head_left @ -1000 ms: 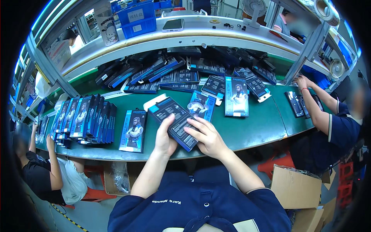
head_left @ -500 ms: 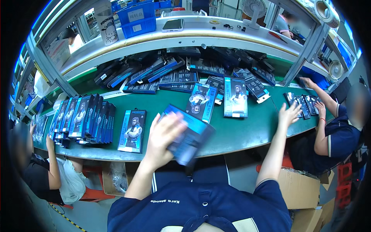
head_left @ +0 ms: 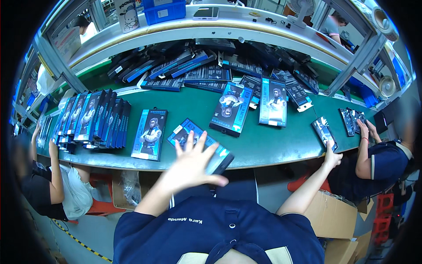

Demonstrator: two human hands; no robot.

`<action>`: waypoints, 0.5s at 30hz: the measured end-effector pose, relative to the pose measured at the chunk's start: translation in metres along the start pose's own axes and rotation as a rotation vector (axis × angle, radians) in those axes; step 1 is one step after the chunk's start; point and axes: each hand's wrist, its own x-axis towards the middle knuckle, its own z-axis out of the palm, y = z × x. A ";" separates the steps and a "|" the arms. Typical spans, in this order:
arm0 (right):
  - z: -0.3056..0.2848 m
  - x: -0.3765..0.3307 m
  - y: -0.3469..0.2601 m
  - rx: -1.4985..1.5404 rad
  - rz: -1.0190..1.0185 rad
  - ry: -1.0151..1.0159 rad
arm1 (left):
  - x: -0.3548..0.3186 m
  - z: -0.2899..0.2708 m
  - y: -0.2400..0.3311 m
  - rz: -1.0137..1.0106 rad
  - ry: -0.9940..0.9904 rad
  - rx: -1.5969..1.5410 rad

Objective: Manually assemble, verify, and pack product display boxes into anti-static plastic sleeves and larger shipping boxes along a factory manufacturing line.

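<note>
My left hand (head_left: 193, 162) has its fingers spread over a flat blue-and-black box (head_left: 221, 159), which lies slanted at the table's near edge. The hand hides part of that box. Farther right, my right hand (head_left: 332, 157) grips the near end of a flat black item in shiny clear wrapping (head_left: 324, 131). Left of my left hand lies a similar printed box (head_left: 149, 134) with a figure on it. Another box (head_left: 231, 108) rests upside down beyond my hands, and a white-fronted one (head_left: 273, 103) lies to its right.
Upright boxes (head_left: 90, 116) stand in rows at the left. A jumbled pile of boxes (head_left: 206, 75) lies under the shelf (head_left: 176, 33). Co-workers sit at both sides; the right one's hands (head_left: 364, 128) are by more wrapped items (head_left: 346, 122). A cardboard carton (head_left: 327, 215) stands below right.
The box at my left hand has come down onto the table edge, and those fingers have spread. My right hand has taken a wrapped item and drawn it away from the others, toward me.
</note>
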 end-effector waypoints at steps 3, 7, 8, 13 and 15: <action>-0.040 -0.048 -0.038 0.431 0.142 -0.455 | 0.008 0.032 0.027 0.024 0.193 0.163; -0.078 -0.072 -0.042 0.430 -0.017 -0.394 | 0.000 -0.001 0.015 0.299 -0.197 0.166; -0.093 -0.083 -0.052 0.442 -0.033 -0.367 | -0.003 -0.010 0.020 0.305 -0.182 0.308; -0.137 -0.112 -0.089 0.484 -0.307 -0.028 | 0.012 -0.031 0.018 0.563 0.195 0.280; -0.142 -0.122 -0.098 0.959 -0.401 -0.134 | 0.017 -0.056 0.024 0.330 -0.107 0.157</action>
